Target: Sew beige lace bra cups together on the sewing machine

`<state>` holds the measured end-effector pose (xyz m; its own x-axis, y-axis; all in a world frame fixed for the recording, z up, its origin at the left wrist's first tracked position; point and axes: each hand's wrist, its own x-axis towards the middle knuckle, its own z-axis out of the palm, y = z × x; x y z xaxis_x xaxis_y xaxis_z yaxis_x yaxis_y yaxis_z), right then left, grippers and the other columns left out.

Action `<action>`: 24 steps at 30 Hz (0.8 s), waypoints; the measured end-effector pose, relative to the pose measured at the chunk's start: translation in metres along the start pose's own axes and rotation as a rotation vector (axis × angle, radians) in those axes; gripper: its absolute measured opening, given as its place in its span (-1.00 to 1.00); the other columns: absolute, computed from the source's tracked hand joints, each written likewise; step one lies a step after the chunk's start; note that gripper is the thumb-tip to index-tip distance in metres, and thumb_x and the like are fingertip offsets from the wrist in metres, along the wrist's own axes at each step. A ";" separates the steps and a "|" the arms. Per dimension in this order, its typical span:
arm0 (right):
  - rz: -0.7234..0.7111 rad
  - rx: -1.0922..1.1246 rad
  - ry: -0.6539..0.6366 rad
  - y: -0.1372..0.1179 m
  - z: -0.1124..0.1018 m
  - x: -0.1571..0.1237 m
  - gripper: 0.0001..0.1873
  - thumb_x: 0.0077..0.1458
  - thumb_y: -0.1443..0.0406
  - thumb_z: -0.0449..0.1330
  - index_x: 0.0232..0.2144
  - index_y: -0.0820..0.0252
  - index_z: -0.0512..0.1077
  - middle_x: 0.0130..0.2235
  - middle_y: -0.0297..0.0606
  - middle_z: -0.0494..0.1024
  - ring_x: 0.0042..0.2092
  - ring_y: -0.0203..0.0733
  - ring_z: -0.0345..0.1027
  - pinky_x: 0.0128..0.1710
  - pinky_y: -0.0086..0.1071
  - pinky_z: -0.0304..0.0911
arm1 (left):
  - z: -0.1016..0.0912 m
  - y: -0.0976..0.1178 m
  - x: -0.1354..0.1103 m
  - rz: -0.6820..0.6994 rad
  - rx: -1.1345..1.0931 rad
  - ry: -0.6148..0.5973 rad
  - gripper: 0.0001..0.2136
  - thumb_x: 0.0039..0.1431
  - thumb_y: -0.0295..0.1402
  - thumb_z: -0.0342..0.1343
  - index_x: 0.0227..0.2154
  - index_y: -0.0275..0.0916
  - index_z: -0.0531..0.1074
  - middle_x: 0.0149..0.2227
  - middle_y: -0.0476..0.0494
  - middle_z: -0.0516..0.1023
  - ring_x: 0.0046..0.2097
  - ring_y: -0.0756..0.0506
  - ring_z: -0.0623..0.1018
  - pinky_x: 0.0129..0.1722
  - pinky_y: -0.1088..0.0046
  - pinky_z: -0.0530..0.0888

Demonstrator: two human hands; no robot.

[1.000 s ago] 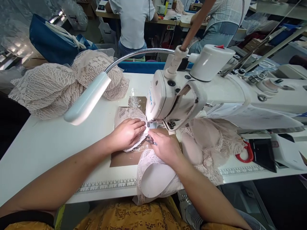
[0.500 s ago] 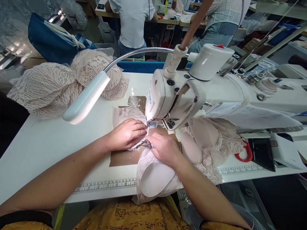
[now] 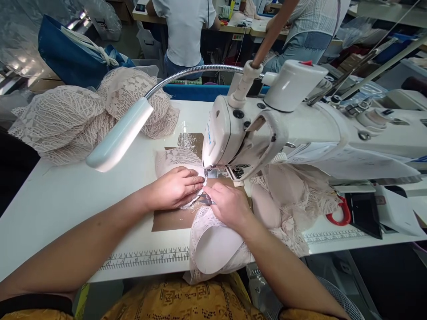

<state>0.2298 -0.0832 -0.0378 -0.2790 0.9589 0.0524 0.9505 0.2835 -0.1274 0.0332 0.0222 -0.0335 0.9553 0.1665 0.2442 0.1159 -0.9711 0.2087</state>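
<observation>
My left hand [image 3: 178, 187] lies flat on a piece of pale lace fabric [image 3: 180, 156], fingertips close to the needle area of the white sewing machine [image 3: 216, 133]. My right hand [image 3: 230, 202] is closed around small metal thread snips [image 3: 206, 199], blades pointing left. Its thumb and forefinger are at the fabric's edge, just in front of the presser foot; whether they also pinch the edge I cannot tell. A lace-edged piece with a smooth white moulded cup [image 3: 218, 250] hangs over the table's front edge below my right hand.
A lamp head [image 3: 120, 135] on a bent metal neck hangs over the left side. Lace pieces [image 3: 66, 120] are heaped at the back left, more cups [image 3: 267, 206] lie right. Red-handled scissors [image 3: 340, 213] rest near a black tray. Two people work beyond.
The fabric under my left hand has shifted and turned slightly at the needle, its edge showing more white. Both hands stay almost in place, and the snips remain in my right hand.
</observation>
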 end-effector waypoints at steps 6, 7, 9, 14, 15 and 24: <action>0.055 -0.040 -0.055 -0.001 -0.003 0.003 -0.57 0.08 0.38 0.09 0.01 0.08 0.48 -0.24 -0.23 0.55 -0.32 -0.16 0.38 -0.40 -0.32 0.11 | 0.001 0.003 0.001 -0.065 -0.003 0.021 -0.66 0.34 -0.28 -0.03 0.05 -0.31 0.44 0.10 -0.24 0.50 0.10 -0.27 0.42 0.06 0.13 0.40; 0.064 -0.045 -0.055 0.000 -0.003 0.003 -0.56 0.08 0.39 0.09 0.01 0.08 0.48 -0.22 -0.23 0.55 -0.31 -0.16 0.38 -0.39 -0.31 0.12 | 0.002 0.004 0.001 -0.077 0.004 0.022 -0.65 0.33 -0.27 -0.03 0.06 -0.32 0.43 0.11 -0.24 0.50 0.11 -0.27 0.42 0.06 0.12 0.40; 0.080 -0.051 -0.046 0.000 -0.002 0.004 -0.55 0.07 0.39 0.09 0.02 0.08 0.47 -0.20 -0.22 0.56 -0.28 -0.14 0.39 -0.38 -0.32 0.14 | 0.002 0.005 0.001 -0.095 0.016 0.021 -0.64 0.33 -0.26 -0.03 0.06 -0.33 0.43 0.12 -0.26 0.48 0.11 -0.29 0.42 0.06 0.11 0.39; 0.080 -0.045 -0.011 0.003 -0.001 0.002 -0.53 0.07 0.38 0.12 0.06 0.09 0.44 -0.19 -0.23 0.56 -0.24 -0.12 0.39 -0.35 -0.33 0.17 | 0.003 0.005 0.000 -0.098 0.009 0.034 -0.64 0.32 -0.25 -0.02 0.06 -0.32 0.43 0.11 -0.26 0.49 0.11 -0.28 0.42 0.05 0.12 0.40; 0.065 -0.042 -0.007 0.003 -0.002 0.002 -0.51 0.07 0.39 0.12 0.08 0.08 0.44 -0.19 -0.23 0.56 -0.25 -0.14 0.39 -0.35 -0.33 0.16 | 0.003 0.004 -0.001 -0.095 0.003 0.039 -0.65 0.32 -0.25 -0.02 0.05 -0.32 0.44 0.11 -0.26 0.49 0.11 -0.28 0.42 0.04 0.13 0.40; -0.060 0.014 -0.011 0.006 -0.004 -0.002 -0.69 0.17 0.33 0.10 -0.08 0.07 0.54 -0.30 -0.26 0.53 -0.36 -0.22 0.32 -0.39 -0.36 0.09 | -0.003 0.002 -0.002 -0.026 -0.034 0.034 -0.73 0.31 -0.28 0.00 -0.08 -0.27 0.52 0.04 -0.21 0.55 0.05 -0.24 0.45 0.02 0.16 0.41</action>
<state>0.2361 -0.0835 -0.0347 -0.3365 0.9404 0.0497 0.9302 0.3401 -0.1378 0.0311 0.0204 -0.0310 0.9422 0.1980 0.2702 0.1308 -0.9601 0.2473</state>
